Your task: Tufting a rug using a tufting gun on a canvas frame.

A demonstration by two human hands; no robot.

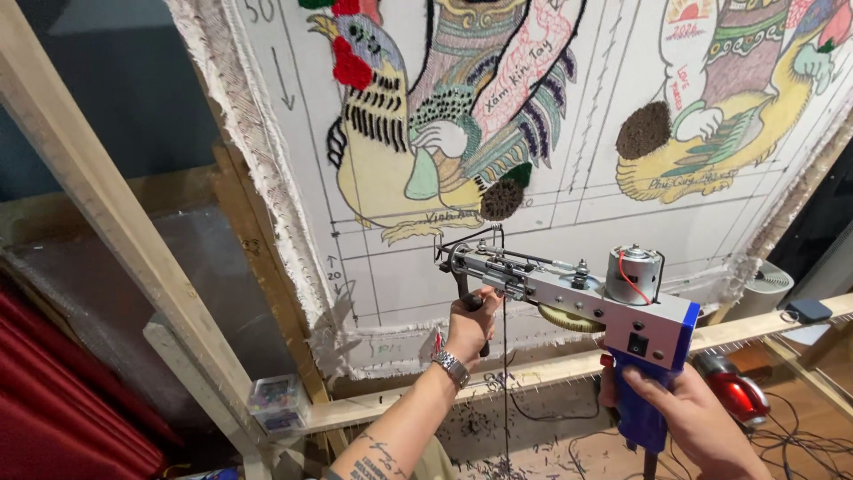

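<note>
Left arm: my forearm rises from the bottom edge, tattooed, a metal watch (450,365) on the wrist, reaching up and forward toward the cloth.
Left hand (471,324): fingers curled tight round the black front handle of the gun, under its nose; clamped on it, thumb side toward the cloth.
Right arm: only the wrist shows at the lower right corner, angled up and in.
Right hand (689,418): wrapped round the blue rear grip, closed on it; the index finger lies along the grip just under the body, and I cannot tell whether it presses a trigger.
Gun (577,298): a tufting gun held in both my hands, nearly level, nose to the left and slightly up. Silver metal frame, blue back plate and grip, a small grey motor with a red wire on top, a pale yellow gear under the middle.
Gun's place: in front of the lower, bare part of the cloth, just above the frame's bottom rail; whether the needle touches the cloth I cannot tell.
Yarn (505,373): a thin dark strand hangs straight down from near the nose.
Cloth (569,222): white, stretched on a wooden frame (107,213), drawn with grid lines and colourful figures; some patches already tufted in red, brown and dark green.
Floor: cables and yarn clippings under the rail.
</note>
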